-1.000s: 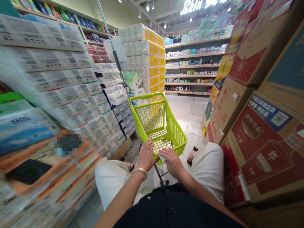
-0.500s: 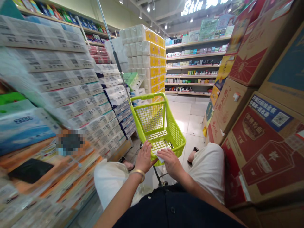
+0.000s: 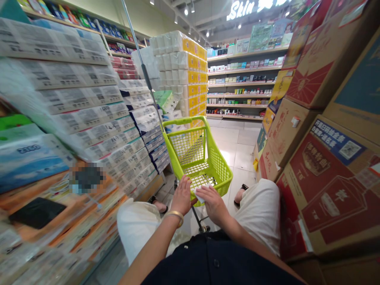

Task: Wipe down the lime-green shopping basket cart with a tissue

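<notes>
A lime-green plastic shopping cart [image 3: 219,171] with lattice walls stands between my knees, its nearest edge towards me. My left hand [image 3: 181,196] is on the near left corner of its rim, fingers over the edge and thumb beside the rim. A crumpled white tissue [image 3: 200,194] lies under the fingers of my right hand [image 3: 214,202], pressed against the near rim just right of my left hand. The palm side of both hands is hidden. Nothing shows inside the basket.
Stacked tissue packs [image 3: 89,93] rise on the left, with a black phone [image 3: 38,212] lying on an orange pack. Cardboard boxes [image 3: 323,178] crowd the right side. A metal pole [image 3: 133,35] slants up behind the cart. Stocked shelves [image 3: 242,81] stand beyond the tiled floor.
My left hand has shifted very slightly along the rim to the right. The right hand stays with the tissue on the near rim, and the cart looks the same.
</notes>
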Available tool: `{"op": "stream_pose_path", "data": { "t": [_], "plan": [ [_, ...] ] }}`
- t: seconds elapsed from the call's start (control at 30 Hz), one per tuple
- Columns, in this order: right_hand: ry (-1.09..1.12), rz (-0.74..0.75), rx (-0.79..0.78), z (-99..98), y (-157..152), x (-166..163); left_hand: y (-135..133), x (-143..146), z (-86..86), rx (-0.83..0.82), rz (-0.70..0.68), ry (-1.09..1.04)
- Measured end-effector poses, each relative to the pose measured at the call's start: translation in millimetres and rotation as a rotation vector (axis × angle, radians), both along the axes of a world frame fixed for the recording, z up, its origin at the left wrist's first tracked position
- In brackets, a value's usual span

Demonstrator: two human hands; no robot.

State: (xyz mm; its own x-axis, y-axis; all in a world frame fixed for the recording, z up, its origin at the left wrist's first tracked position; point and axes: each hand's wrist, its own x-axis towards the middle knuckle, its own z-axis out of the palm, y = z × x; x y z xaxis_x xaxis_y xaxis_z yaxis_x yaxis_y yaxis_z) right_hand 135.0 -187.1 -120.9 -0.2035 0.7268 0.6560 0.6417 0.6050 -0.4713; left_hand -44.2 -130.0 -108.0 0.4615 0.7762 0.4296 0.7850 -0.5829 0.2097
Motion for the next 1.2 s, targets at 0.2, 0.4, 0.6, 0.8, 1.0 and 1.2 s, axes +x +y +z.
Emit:
{"op": "stream_pose_path", "data": {
  "t": [0.2,0.4,0.6,0.8,1.0,1.2],
  "plan": [
    [0.138,-0.366,0.008,-2.8,18,56,1,0,-2.7,-0.004,0.003,-0.041],
    [0.028,-0.080,-0.004,-0.8,3,8,1,0,-3.6,-0.005,0.002,-0.036],
    [0.076,-0.220,0.006,-2.1,8,29,1,-3,-3.9,-0.012,-0.008,-0.027],
    [0.157,-0.351,0.006,-7.3,13,40,1,1,-5.1,-0.010,-0.001,-0.050],
    [-0.015,-0.026,0.009,-2.8,0,6,1,0,-6.0,-0.002,-0.009,-0.046],
    [0.194,-0.388,0.016,-6.3,18,59,0,-2,-5.6,-0.012,-0.002,-0.063]
  ]
}}
